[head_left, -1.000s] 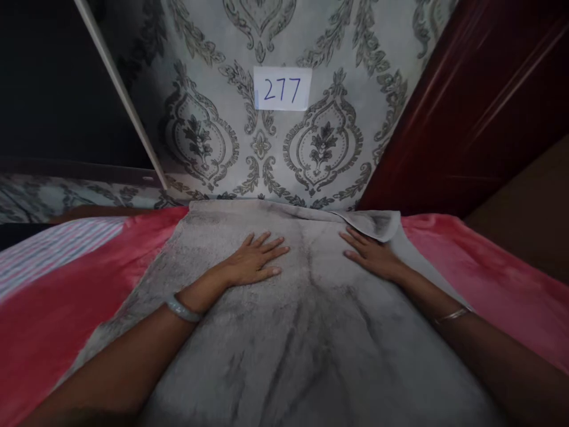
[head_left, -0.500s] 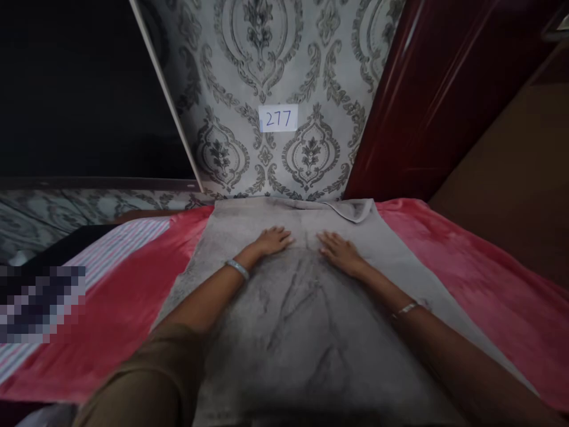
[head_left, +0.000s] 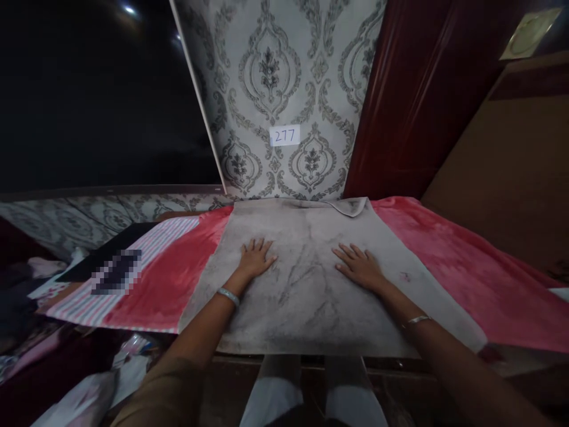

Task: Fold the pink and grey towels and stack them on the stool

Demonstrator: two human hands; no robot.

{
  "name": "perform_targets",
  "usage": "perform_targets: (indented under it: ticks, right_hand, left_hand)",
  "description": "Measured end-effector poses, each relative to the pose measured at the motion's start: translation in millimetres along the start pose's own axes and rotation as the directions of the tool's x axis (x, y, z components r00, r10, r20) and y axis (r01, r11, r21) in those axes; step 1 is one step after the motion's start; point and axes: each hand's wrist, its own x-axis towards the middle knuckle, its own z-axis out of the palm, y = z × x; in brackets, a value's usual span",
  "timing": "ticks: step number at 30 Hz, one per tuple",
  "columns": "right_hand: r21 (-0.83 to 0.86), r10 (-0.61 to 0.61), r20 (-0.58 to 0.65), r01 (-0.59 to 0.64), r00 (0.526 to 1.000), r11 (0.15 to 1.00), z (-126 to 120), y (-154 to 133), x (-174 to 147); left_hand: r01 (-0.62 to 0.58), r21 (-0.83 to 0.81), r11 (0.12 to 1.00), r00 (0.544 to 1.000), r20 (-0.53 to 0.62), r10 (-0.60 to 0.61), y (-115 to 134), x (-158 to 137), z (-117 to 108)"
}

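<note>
A grey, plush-looking cloth (head_left: 306, 326) lies spread over a red blanket (head_left: 173, 273), with shallow creases down its middle and its far right corner folded over. My left hand (head_left: 256, 258) rests palm down on the left half of the cloth, fingers spread. On the right half lies my right hand (head_left: 359, 267), also flat with fingers apart. Neither hand grips anything. Each wrist wears a bracelet. The near edge of the cloth hangs level above my legs.
A large black screen (head_left: 102, 107) stands at the back left. A paper label reading 277 (head_left: 285, 136) is on the patterned wall. Dark red glossy wood (head_left: 400, 107) rises at the right. A striped cloth (head_left: 164, 237) shows at the left, with cluttered fabrics and bags below.
Both hands have slid back toward me over the grey cloth and moved farther apart. The view has shifted, so the cloth's near edge and my legs now show.
</note>
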Motion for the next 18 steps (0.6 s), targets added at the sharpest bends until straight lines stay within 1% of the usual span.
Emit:
perform_targets:
  ticks: [3,6,11,14,16,18]
  right_hand:
    - [-0.019,-0.003,-0.044,0.002,0.999,1.000,4.6,5.3,-20.4]
    - [-0.022,0.002,-0.038,-0.003,0.999,1.000,4.9,5.5,-38.9]
    - [-0.001,0.000,-0.024,0.000,1.000,1.000,2.3,-0.5,-73.1]
    - [0.029,-0.018,-0.005,0.019,1.000,0.999,-0.3,-7.3,-92.2]
    - [0.053,-0.020,0.002,0.019,1.000,0.998,-1.4,-13.3,-103.1]
    - [0.074,-0.020,-0.014,0.021,1.000,0.997,-1.4,-20.7,-113.3]
  left_hand:
    - [0.038,-0.009,0.999,0.999,0.034,-0.038,0.2,-23.6,0.4]
    - [0.073,0.001,0.997,0.996,0.047,-0.073,6.7,-47.2,1.7]
    - [0.016,0.058,0.998,1.000,0.010,-0.016,17.1,-88.2,8.6]
    - [0.013,0.044,0.999,1.000,0.000,-0.013,28.6,-111.3,13.3]
    - [-0.039,0.007,0.999,0.999,-0.012,0.039,40.9,-125.6,17.0]
    - [-0.166,-0.028,0.986,0.986,-0.029,0.165,54.9,-138.2,21.5]
